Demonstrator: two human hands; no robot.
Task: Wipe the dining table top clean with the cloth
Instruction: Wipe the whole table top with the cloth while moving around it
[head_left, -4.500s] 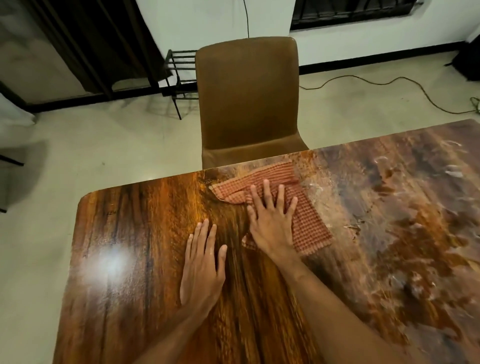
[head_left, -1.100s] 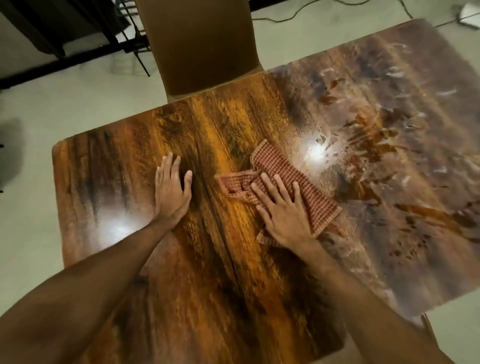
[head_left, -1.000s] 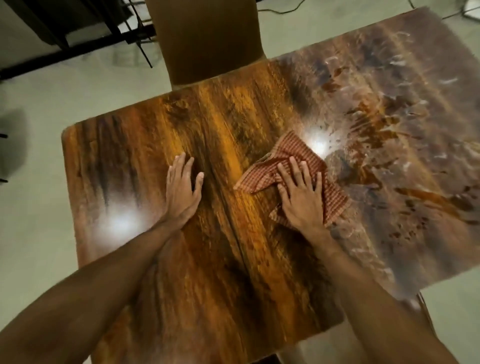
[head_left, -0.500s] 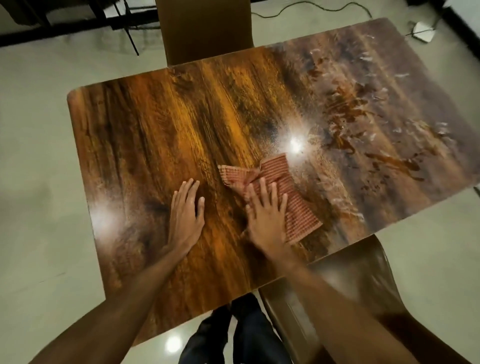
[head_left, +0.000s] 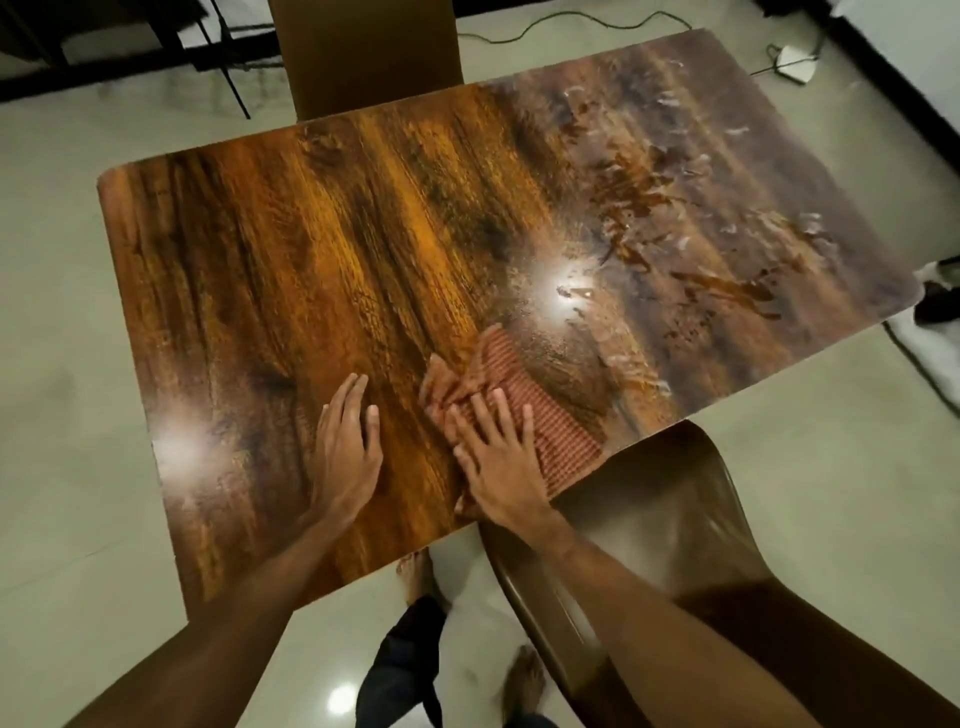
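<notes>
The right hand lies flat, fingers straight and spread, pressing the checked cloth onto the dining table near its front edge. Just left of it, the left hand rests flat, fingers straight, on bare wood. Whitish smears lie beyond the right fingertips.

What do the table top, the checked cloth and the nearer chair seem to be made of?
Brown rectangular table top: wood or wood-look laminate, glossy; lamps mirror as bright spots. Red checked cloth: woven fabric, matte, softly folded. Nearer brown curved chair: probably moulded plastic, smooth, faint sheen; it could be leatherette.
</notes>
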